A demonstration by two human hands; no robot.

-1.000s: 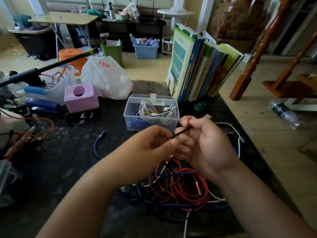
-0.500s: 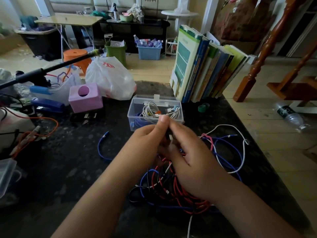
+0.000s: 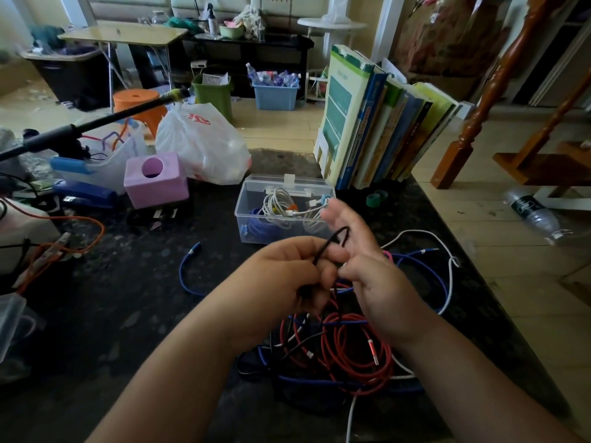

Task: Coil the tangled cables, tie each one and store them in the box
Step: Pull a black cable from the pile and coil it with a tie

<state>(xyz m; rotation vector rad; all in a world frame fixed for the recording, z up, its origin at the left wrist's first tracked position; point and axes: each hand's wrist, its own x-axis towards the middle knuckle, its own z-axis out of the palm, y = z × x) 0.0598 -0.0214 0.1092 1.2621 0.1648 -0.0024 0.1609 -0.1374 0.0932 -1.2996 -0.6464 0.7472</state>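
A tangle of cables lies on the dark table: red cable (image 3: 351,346), blue cable (image 3: 425,266) and white cable (image 3: 449,270), all under and beside my hands. My left hand (image 3: 281,279) grips a thin black cable (image 3: 326,247) just above the tangle. The cable arcs in a small loop against the palm of my right hand (image 3: 371,270), whose fingers point straight up. Behind the hands stands the clear plastic box (image 3: 248,203), lid open, holding a coiled white cable and a blue one.
A row of books (image 3: 377,129) leans behind the box on the right. A pink cube (image 3: 156,180), white plastic bag (image 3: 201,142) and black pole (image 3: 80,129) crowd the left. Green tape rolls (image 3: 374,199) sit by the books. The table edge runs along the right.
My right hand has let go its curled grip and straightened its fingers. The black cable now bends in a loop between the hands instead of running straight.
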